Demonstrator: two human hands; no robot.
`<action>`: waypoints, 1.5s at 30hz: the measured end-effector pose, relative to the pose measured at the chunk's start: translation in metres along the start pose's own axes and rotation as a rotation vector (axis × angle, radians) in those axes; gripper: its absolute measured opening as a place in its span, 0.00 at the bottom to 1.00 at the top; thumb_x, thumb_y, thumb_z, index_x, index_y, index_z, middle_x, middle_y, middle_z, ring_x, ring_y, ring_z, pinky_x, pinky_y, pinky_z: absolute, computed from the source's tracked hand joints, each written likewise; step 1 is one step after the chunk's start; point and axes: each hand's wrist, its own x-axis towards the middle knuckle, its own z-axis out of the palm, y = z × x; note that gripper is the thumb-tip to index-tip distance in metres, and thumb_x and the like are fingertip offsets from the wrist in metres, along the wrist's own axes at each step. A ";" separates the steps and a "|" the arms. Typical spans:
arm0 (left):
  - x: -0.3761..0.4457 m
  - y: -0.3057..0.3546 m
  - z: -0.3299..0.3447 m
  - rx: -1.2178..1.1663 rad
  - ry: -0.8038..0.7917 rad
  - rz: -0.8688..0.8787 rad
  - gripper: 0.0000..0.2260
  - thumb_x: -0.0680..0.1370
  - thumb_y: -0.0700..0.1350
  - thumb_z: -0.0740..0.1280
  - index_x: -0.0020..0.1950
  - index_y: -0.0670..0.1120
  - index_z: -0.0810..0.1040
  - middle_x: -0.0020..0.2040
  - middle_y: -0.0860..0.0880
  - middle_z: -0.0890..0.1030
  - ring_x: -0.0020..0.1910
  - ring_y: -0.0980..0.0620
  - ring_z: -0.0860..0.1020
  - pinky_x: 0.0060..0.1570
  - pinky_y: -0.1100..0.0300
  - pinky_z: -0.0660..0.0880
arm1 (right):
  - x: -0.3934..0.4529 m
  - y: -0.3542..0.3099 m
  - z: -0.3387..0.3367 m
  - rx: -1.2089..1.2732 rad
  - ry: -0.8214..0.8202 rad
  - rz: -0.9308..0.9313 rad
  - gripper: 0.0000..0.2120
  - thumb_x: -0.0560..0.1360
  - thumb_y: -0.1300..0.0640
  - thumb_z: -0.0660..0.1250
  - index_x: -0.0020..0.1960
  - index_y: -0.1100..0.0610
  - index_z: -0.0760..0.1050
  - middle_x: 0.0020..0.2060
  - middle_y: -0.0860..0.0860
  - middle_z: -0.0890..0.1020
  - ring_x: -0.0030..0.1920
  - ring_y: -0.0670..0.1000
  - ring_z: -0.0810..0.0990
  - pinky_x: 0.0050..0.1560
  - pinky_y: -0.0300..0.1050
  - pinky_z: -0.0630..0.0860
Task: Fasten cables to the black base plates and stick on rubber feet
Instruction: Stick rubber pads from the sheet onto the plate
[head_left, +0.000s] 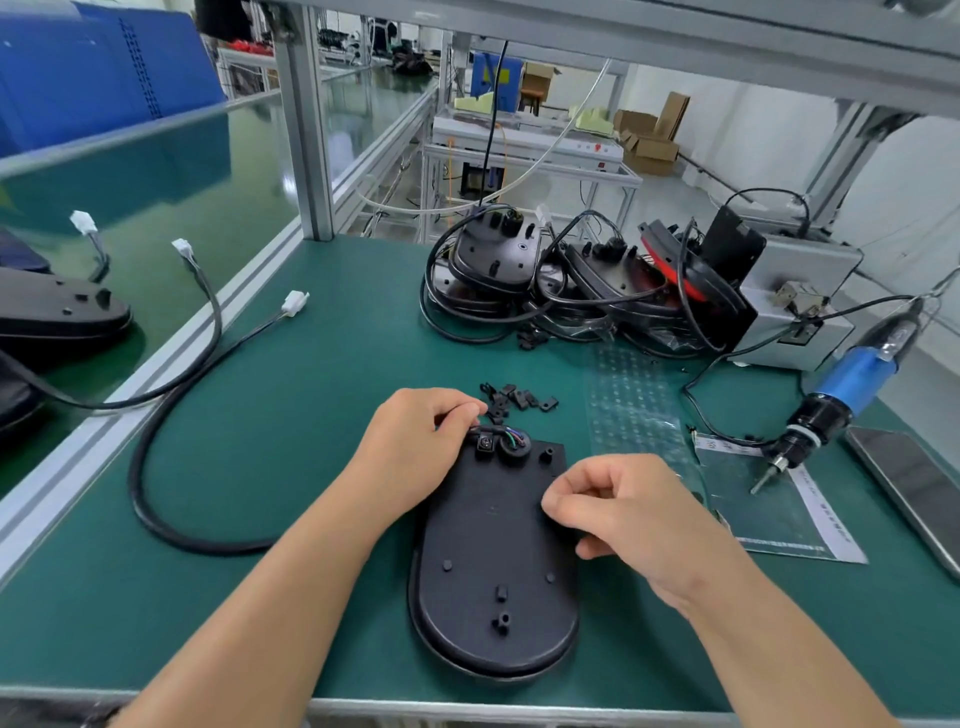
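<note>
A black oval base plate lies flat on the green mat in front of me. A thick black cable loops off to the left and ends in a white connector. Its other end, with coloured wires, sits in the clamp at the plate's far end. My left hand pinches the cable at that clamp. My right hand hovers over the plate's right edge with fingers curled; whether it pinches something small I cannot tell. A clear sheet of rubber feet lies to the right.
Small black clips are scattered beyond the plate. A pile of cabled base plates stands at the back. A blue electric screwdriver hangs at the right over a plastic bag, beside a grey box. More plates lie left.
</note>
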 end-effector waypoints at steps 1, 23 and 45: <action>0.000 0.000 0.000 -0.002 -0.001 -0.002 0.10 0.80 0.46 0.63 0.53 0.52 0.84 0.43 0.63 0.81 0.50 0.61 0.79 0.47 0.73 0.69 | 0.000 0.001 0.000 -0.004 0.005 -0.003 0.10 0.71 0.63 0.72 0.33 0.53 0.83 0.31 0.49 0.81 0.30 0.41 0.77 0.31 0.34 0.74; -0.002 -0.004 0.001 0.017 0.012 -0.006 0.11 0.81 0.49 0.61 0.54 0.55 0.83 0.42 0.66 0.80 0.45 0.61 0.80 0.42 0.75 0.69 | -0.002 0.007 0.003 -0.062 0.034 -0.067 0.09 0.71 0.62 0.73 0.47 0.52 0.77 0.25 0.45 0.75 0.27 0.44 0.75 0.32 0.38 0.75; 0.010 -0.006 -0.030 0.228 0.262 -0.061 0.09 0.80 0.49 0.63 0.54 0.50 0.82 0.48 0.56 0.83 0.50 0.53 0.78 0.47 0.61 0.72 | 0.002 0.014 0.003 0.022 0.079 -0.013 0.09 0.73 0.62 0.71 0.49 0.54 0.73 0.23 0.45 0.75 0.25 0.46 0.75 0.36 0.44 0.74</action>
